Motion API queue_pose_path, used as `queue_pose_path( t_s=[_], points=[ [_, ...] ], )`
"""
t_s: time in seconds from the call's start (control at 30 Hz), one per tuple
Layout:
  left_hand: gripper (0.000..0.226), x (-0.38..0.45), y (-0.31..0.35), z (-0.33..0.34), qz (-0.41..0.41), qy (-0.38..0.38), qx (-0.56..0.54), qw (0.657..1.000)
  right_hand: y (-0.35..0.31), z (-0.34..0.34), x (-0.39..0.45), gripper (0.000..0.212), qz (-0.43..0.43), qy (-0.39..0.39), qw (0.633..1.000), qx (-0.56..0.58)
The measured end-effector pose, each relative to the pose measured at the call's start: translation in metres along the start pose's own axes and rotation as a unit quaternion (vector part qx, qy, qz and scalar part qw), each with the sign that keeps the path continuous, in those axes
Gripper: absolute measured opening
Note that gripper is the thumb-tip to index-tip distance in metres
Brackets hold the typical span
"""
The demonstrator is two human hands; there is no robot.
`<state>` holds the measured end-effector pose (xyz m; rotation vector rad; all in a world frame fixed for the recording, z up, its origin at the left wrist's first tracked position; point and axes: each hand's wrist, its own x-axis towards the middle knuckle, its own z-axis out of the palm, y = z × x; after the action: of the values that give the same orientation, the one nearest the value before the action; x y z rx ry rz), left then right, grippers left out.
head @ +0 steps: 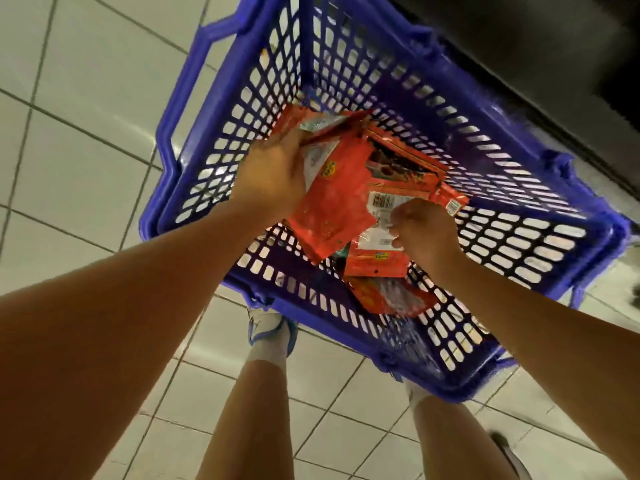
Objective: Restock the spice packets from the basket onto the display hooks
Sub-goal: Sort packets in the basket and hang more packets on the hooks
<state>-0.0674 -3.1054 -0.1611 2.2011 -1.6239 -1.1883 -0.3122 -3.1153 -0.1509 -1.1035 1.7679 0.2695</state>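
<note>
A blue plastic basket (540, 233) with latticed walls stands on the tiled floor below me. Inside it lie several red-orange spice packets (381, 292). My left hand (273, 168) grips a fanned bunch of red packets (332, 202) over the middle of the basket. My right hand (422, 233) reaches in from the right and pinches the white label area of another red packet (377, 261) lying in the basket. No display hooks are in view.
White floor tiles (86, 140) surround the basket. A dark shelf base (554, 64) runs along the upper right. My legs and white-and-blue shoes (266, 327) stand just behind the basket's near wall.
</note>
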Motion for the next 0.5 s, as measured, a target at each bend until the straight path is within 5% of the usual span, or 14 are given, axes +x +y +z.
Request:
queue_pose_path(
  t_s=[0.2,0.4,0.5],
  points=[
    [0.033,-0.021,0.004,-0.033,-0.033,0.042,-0.139,0.989,-0.022,0.012,0.004,0.025,-0.21,0.076,0.968,-0.115],
    [0.029,-0.036,-0.002,-0.037,-0.071,0.055,-0.171,0.981,-0.057,0.026,0.049,0.109,-0.258,0.023,0.844,-0.469],
    [0.028,-0.038,-0.006,-0.036,-0.101,0.057,-0.205,0.972,-0.067,0.023,0.067,0.106,-0.276,-0.012,0.801,-0.53]
  ],
)
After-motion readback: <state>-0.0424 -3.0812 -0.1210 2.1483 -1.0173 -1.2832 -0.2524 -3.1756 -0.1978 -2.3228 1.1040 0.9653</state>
